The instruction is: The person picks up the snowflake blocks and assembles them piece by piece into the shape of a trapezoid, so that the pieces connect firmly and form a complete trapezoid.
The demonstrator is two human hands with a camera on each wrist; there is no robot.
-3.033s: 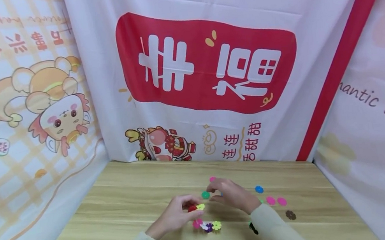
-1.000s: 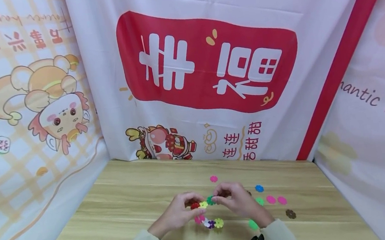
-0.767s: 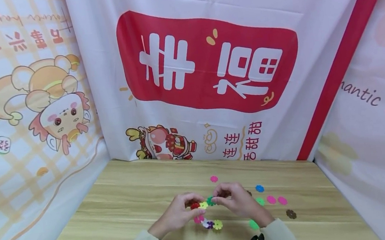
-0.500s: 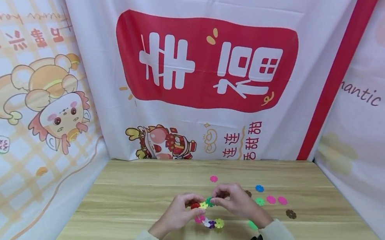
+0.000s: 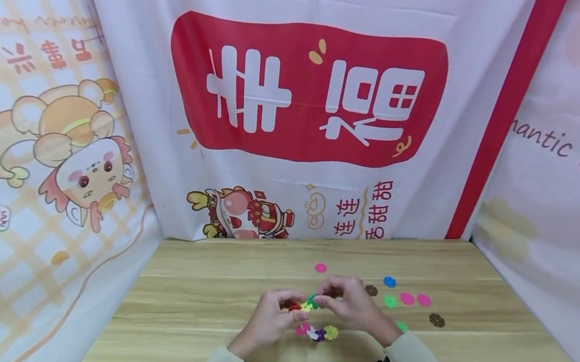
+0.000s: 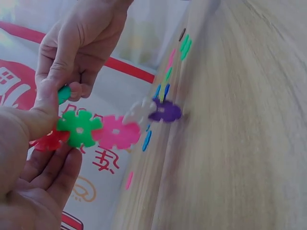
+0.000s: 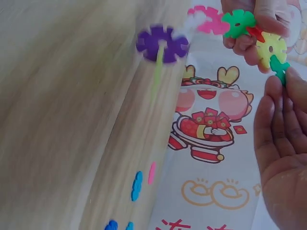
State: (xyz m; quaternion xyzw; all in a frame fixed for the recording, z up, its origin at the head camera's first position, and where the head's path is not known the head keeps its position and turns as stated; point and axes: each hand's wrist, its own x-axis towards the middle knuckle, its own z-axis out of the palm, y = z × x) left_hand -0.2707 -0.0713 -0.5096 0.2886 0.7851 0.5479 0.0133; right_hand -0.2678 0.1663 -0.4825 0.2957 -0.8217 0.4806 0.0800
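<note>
Holding the dark green disc (image 7: 280,69) against the yellow disc (image 7: 271,49), on its right, above the surface (image 5: 197,308).
Your right hand (image 5: 355,304) pinches the dark green disc in its fingers; your left hand (image 5: 270,320), opposite, clamps its fingers on the chain (image 6: 117,132) near the red disc (image 7: 257,33).

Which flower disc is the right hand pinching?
The right hand pinches the teal-green disc beside the yellow disc; the brighter green disc sits between the red disc and pink disc.

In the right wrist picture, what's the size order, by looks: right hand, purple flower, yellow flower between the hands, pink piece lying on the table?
1. Right hand
2. Purple flower
3. Yellow flower
4. Pink piece, seen nearly edge-on
</note>
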